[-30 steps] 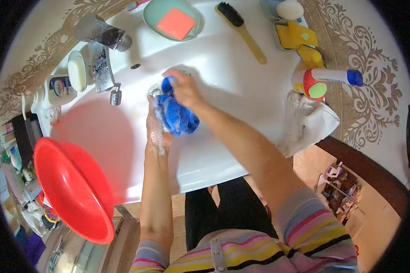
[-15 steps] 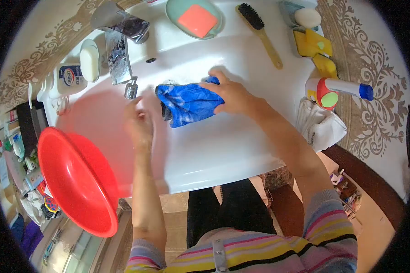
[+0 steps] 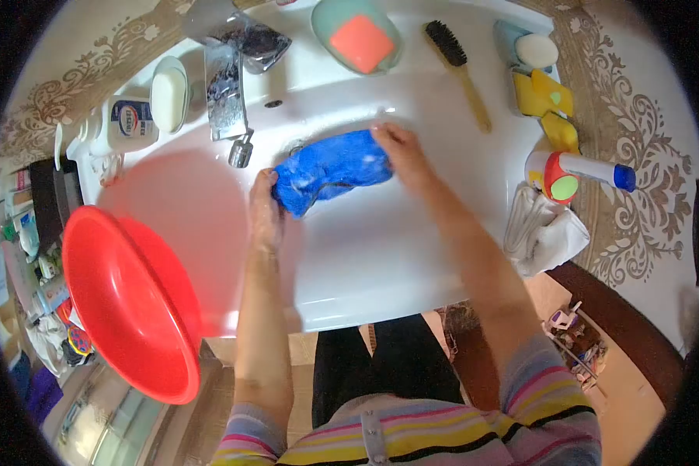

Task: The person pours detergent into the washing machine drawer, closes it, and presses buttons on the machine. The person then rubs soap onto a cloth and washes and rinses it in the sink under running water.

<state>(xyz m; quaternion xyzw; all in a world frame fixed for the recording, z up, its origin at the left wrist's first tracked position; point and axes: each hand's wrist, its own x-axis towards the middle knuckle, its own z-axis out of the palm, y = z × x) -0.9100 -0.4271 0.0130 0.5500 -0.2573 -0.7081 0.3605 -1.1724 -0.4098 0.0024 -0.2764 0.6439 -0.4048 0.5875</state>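
Nearest you, the striped top (image 3: 412, 431) is cut off by the bottom edge of the view, and your dark trousers (image 3: 346, 380) run up beneath the front of the sink (image 3: 365, 256), which hides where they go. To your left, the red tub (image 3: 128, 311) stands tilted with its mouth toward you, its far side overlapping the sink's edge; what holds it up is hard to make out. Your left hand (image 3: 266, 208) is curled closed on the left end of the blue cloth (image 3: 334, 169), thumb on top, the other fingers mostly hidden. Your right hand (image 3: 400, 155) is nearly closed, pinching the cloth's right end, but you can't tell how each finger sits. The cloth is stretched between them over the white bowl, suds on it, and it covers most of a round metal fitting behind. Off to the right, a folded white cloth (image 3: 547, 233) lies beside a blue-capped container (image 3: 590, 171). Farther back are yellow sponges (image 3: 547, 92), the tap (image 3: 227, 85), its top blurred, and a labelled bottle (image 3: 128, 124) whose small print can't be read. Along the back lie a wooden brush (image 3: 470, 89) and pink soap (image 3: 363, 44) on a dish cropped by the upper edge.
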